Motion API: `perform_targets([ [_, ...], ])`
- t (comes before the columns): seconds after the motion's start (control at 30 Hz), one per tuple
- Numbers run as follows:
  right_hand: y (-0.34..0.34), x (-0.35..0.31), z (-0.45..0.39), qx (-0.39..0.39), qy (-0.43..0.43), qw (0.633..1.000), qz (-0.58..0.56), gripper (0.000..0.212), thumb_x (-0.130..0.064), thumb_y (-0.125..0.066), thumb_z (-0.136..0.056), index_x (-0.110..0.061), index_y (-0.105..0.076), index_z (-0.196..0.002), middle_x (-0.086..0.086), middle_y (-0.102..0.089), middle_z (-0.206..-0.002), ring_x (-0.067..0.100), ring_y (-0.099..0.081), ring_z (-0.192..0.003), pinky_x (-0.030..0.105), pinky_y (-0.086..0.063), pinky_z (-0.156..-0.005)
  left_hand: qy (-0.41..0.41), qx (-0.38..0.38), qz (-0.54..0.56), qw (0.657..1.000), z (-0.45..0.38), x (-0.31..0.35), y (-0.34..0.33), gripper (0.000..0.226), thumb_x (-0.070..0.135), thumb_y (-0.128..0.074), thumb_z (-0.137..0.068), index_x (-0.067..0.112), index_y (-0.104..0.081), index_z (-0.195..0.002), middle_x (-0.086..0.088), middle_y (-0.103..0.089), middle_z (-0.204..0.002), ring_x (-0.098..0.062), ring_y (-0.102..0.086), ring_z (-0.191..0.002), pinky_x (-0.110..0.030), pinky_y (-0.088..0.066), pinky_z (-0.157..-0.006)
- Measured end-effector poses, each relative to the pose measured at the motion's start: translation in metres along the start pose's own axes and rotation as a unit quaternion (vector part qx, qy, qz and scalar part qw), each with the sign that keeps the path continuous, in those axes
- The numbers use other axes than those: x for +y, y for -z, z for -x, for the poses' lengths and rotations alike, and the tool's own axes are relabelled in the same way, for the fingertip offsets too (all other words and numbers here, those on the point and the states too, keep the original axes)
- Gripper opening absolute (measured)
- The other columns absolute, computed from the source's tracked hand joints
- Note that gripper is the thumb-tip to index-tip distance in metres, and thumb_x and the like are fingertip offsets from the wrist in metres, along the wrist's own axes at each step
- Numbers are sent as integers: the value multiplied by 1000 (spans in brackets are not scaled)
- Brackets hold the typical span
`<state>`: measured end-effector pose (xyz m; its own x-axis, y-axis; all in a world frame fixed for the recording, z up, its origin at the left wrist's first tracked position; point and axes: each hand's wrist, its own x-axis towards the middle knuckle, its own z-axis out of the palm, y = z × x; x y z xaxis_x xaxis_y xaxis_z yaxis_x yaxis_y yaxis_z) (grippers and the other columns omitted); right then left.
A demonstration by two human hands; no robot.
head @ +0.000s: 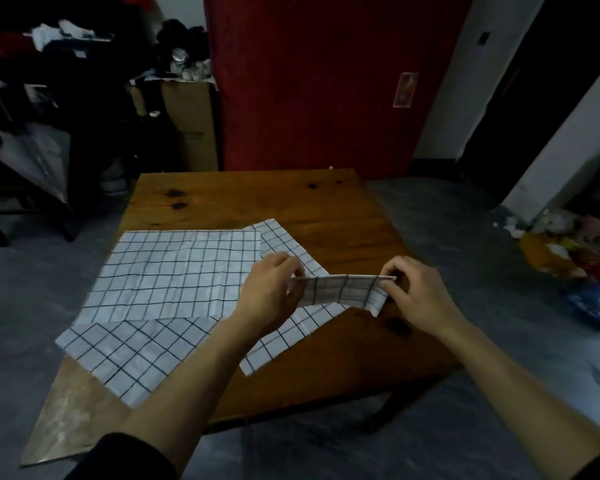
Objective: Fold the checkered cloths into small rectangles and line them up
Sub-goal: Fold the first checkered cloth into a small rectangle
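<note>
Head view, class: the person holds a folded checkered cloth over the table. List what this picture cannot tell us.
- Folded cloth: its layer count; only one face shows between the left hand and right hand.
- Lower flat cloth: its middle, hidden under the upper flat cloth and the left forearm.
- Table: its near-left corner, covered by cloth.

Dim, soft, wide-angle edge distortion
</note>
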<state>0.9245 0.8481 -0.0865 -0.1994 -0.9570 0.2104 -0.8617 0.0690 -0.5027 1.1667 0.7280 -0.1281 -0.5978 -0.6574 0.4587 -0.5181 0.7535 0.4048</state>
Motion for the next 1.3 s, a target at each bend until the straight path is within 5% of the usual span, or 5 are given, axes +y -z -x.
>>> perform_targets([
  [0.23, 37, 67, 51, 48, -30, 998, -38, 6, -22, -62, -92, -26, -58, -88, -12, -57, -89, 1, -55, -79, 22, -45, -69, -22, -55, -1, 998, -19, 70, -44, 6, 23, -61, -89, 23, -56, -92, 6, -57, -96, -12, -51, -87, -34, -50, -74],
  [0.8, 203, 343, 205, 177, -134, 968, -115, 12, -17, -65, -90, -27, -58, -87, -14, -60, -85, 3, -58, -79, 15, -45, -66, -64, -172, 26, 983, -110, 362, -238, 5, 28, -62, -90, 26, -58, -91, 9, -56, -93, -8, -52, -87, -28, -49, -77],
  [1.3, 287, 486, 101, 170, -151, 972, -54, 14, -27, -64, -92, -31, -57, -80, -13, -62, -76, 10, -59, -68, 22, -46, -60, -21, -154, 190, 969, -284, 396, -359, 9, 22, -67, -89, 28, -61, -88, 11, -61, -87, -1, -59, -80, -21, -51, -68],
])
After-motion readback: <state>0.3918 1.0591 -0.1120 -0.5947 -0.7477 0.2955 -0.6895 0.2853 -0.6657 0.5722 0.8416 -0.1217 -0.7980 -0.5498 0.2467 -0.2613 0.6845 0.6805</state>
